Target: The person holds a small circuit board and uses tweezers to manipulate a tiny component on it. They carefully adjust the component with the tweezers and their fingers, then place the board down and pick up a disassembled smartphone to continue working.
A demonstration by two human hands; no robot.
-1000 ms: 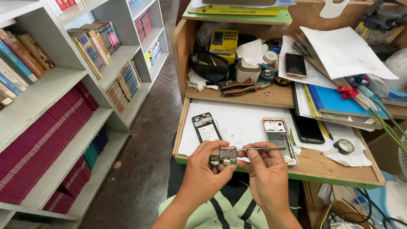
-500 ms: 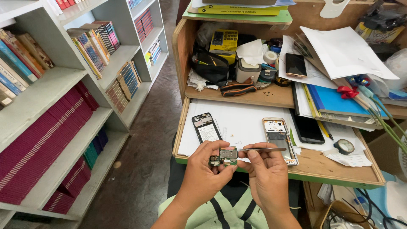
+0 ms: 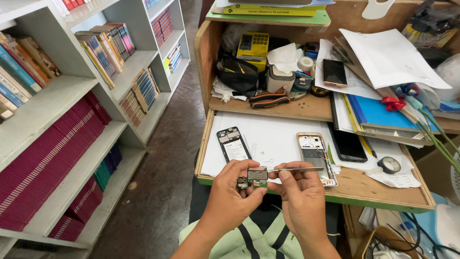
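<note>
Head view, circuit board (image 3: 255,176) partly hidden, tweezers (image 3: 297,169) perhaps touching

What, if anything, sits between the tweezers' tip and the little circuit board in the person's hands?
Nothing visible does. The left hand holds the small green circuit board up in front of the desk edge, and the metal tweezers in the right hand already reach its right edge, with no part or finger between them.

Small green circuit board (image 3: 255,176), metal shields and dark components on its face, held flat and face-up in left hand (image 3: 229,192) fingertips, just above desk front edge. Metal tweezers (image 3: 297,169), thin, silver, lying near horizontal in right hand (image 3: 299,192), tips touching board's right edge
</note>
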